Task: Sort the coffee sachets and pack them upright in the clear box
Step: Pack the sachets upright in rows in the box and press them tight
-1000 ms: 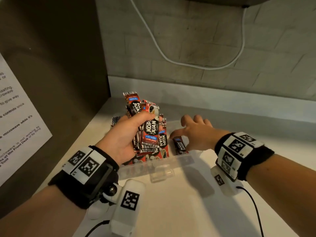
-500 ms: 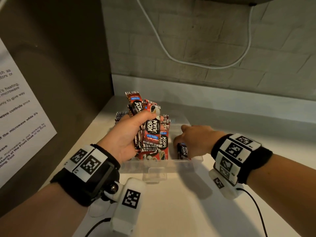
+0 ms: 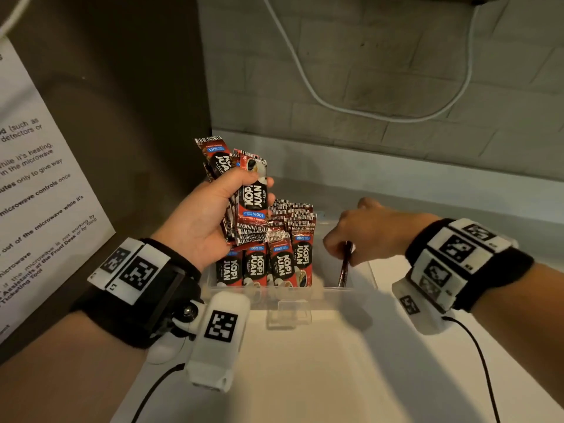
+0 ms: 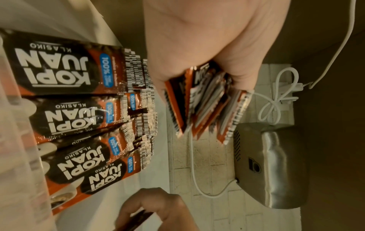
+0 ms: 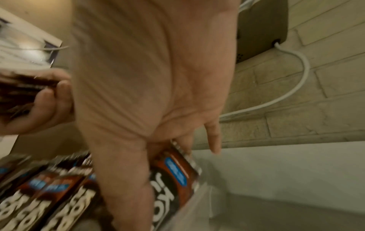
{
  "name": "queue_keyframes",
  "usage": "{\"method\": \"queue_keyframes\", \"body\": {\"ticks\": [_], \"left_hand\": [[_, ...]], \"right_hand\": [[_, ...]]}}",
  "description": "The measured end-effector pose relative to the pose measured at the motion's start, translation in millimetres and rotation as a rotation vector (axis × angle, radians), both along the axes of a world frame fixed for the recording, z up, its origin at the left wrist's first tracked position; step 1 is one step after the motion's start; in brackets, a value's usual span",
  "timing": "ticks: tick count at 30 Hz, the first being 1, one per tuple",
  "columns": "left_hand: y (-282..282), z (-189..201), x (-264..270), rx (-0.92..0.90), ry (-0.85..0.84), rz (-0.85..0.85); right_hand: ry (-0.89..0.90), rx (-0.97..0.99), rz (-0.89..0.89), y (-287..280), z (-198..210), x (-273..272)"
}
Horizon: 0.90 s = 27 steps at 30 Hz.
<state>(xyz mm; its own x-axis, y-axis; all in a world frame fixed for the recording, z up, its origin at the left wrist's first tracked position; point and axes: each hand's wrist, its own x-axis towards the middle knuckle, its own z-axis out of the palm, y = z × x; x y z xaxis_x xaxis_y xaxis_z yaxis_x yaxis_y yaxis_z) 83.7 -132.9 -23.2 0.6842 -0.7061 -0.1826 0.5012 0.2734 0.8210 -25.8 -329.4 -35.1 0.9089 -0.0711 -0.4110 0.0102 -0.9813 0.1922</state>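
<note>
The left hand (image 3: 201, 221) has its grip closed around a fanned bunch of coffee sachets (image 3: 244, 190), thumb across the front sachet, the bunch raised above the left end of the clear box (image 3: 305, 296). Straight below that grip, rows of packed sachets (image 3: 274, 264) stand upright in the box, labels facing the person and barcode edges up; the left wrist view shows the same rows (image 4: 65, 109) close beside the held bunch (image 4: 201, 101). To the right of the packed rows, the right hand (image 3: 369, 230) pinches a single sachet (image 3: 345, 264) by its top end between thumb and fingers; this sachet hangs edge-on and upright beneath the grip, its lower end down inside the open right part of the box. In the right wrist view the pinched sachet (image 5: 175, 176) shows its label just under the fingers (image 5: 214, 137), though that picture is blurred. The box sits on a pale surface (image 3: 305, 377). Behind both grips is a tiled wall with a white cable (image 3: 351, 108) looping across it, and left of the left grip hangs a printed notice (image 3: 39, 190).
</note>
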Motion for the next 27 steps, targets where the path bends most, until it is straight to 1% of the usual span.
{"method": "queue_keyframes", "body": {"ticks": [3,4,7,12,16,22,27], "left_hand": [[0.1,-0.3,1.3,-0.001,0.007,-0.002],[-0.4,-0.7,1.3,-0.001,0.011,-0.001],[-2.8,-1.9,-1.0,0.001,0.027,-0.008],[-4.1,-2.9,-4.0,0.009,0.025,-0.016],[-3.3,-3.8,-3.3,0.009,0.037,-0.018],[-3.5,-4.4,-3.1,0.012,0.038,-0.027],[-4.2,-5.2,-1.7,0.012,0.033,-0.024]], "right_hand": [[-0.080,0.147,-0.078,-8.4,14.6,0.1],[-0.125,0.144,-0.082,-10.7,17.7,0.7],[-0.235,0.042,-0.112,-14.9,17.6,4.8],[-0.255,-0.095,-0.099,-14.2,5.8,12.2],[-0.294,-0.158,-0.124,-14.1,5.5,17.1],[-0.339,-0.068,-0.112,-15.1,1.2,19.2],[-0.352,-0.061,-0.134,-17.7,-0.1,15.7]]}}
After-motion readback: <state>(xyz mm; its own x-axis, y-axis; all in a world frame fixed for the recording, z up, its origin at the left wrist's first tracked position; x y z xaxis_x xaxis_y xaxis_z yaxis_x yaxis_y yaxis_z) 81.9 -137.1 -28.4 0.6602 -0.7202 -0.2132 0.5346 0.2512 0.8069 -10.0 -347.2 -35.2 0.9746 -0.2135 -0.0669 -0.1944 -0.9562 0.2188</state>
